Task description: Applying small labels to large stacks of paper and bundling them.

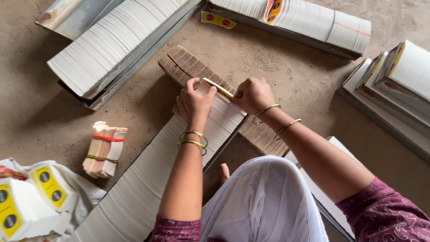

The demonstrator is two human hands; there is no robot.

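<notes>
I see my left hand curled around the near end of a thin yellow-faced card, thumb and fingers pinched on its edges. My right hand is closed in a fist on the card's other end, so the card runs between the two hands, tilted up on its long edge. It sits right at the top of a long white row of stacked paper cards in a grey trough, which stretches from under my left wrist down toward my body.

Beneath both hands, and crossing under the row, lies a worn brown wooden plank; its split end pokes out just beyond my left fingers, and its other end shows below my right wrist. Both wrists carry thin gold bangles.

Well off to the outer side of my left forearm, a small cream bundle of cards tied with a red band and a yellow band rests on the brown earthen floor. Further that way, near my left elbow, are yellow-labelled white packs on a white cloth.

Beyond my left hand lies another long white card row in a metal tray; beyond my right hand is a third row. Out past my right forearm stand more upright white stacks.
</notes>
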